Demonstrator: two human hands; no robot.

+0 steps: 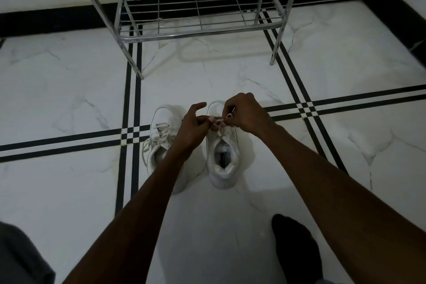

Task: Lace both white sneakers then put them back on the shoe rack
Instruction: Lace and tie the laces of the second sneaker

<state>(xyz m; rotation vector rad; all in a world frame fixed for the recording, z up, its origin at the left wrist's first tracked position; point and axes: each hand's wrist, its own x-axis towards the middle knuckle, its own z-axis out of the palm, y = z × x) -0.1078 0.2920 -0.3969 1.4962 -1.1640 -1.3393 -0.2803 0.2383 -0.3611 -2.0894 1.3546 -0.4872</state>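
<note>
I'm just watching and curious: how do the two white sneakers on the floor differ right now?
Both hands, the left hand and the right hand, work the lace over the right sneaker, while the left sneaker is untouched. The right sneaker's opening shows fully, with a dark label inside; the left sneaker's is partly hidden by the left forearm. The left sneaker's laces lie loose across its top. Both are white, on the floor, toes toward the shoe rack.

Two white sneakers sat side by side on the marble floor (pixel 69 90). Both hands pinched the lace (pixel 217 122) over the right sneaker (pixel 222 159): left hand (pixel 192 127), right hand (pixel 247 113). The left sneaker (pixel 159 136) lay beside it, the metal shoe rack (pixel 196 32) beyond.
</note>
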